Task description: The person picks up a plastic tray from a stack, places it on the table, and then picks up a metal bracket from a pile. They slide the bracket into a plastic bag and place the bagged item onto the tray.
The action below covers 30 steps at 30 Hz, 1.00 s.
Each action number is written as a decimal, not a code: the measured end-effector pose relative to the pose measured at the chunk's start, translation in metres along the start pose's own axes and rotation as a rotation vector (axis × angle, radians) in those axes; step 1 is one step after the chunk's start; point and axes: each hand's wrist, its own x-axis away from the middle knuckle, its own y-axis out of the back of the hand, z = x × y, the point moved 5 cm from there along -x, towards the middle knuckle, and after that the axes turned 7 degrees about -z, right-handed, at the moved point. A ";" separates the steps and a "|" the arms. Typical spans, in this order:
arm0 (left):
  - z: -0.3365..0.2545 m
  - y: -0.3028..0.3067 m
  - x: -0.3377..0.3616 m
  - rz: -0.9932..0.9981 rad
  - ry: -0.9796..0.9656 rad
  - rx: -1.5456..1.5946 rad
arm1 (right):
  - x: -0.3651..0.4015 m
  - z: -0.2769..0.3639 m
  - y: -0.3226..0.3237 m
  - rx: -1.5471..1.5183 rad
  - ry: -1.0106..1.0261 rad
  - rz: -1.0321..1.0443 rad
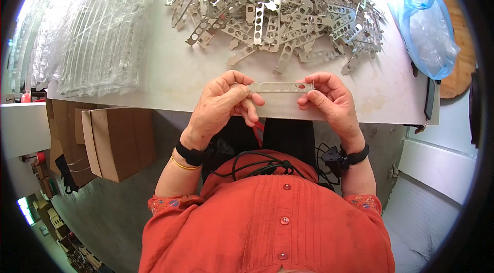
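Note:
A flat metal bracket with a row of round holes is held level above the near edge of the white table. My left hand pinches its left end between thumb and fingers. At the right end, my right hand grips it with thumb and fingertips. Beyond both hands lies a large heap of similar metal brackets, spread over the far middle of the table.
Stacked clear plastic trays stand at the table's left. A blue plastic bag with clear plastic inside sits at the right edge, by a round wooden surface. Open cardboard boxes are below the table at left.

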 end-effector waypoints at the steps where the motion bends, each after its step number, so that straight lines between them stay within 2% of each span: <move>1: 0.000 0.000 0.000 0.000 0.004 -0.003 | 0.000 0.000 0.000 0.001 0.000 0.000; 14: 0.002 -0.004 0.000 0.040 -0.004 -0.038 | 0.002 -0.003 0.003 0.000 0.005 0.046; 22: 0.001 -0.007 0.003 -0.069 0.032 -0.164 | 0.003 -0.003 0.005 -0.015 0.000 0.013; 30: -0.004 -0.008 0.004 -0.072 0.066 -0.139 | 0.003 -0.006 0.006 -0.041 -0.052 0.047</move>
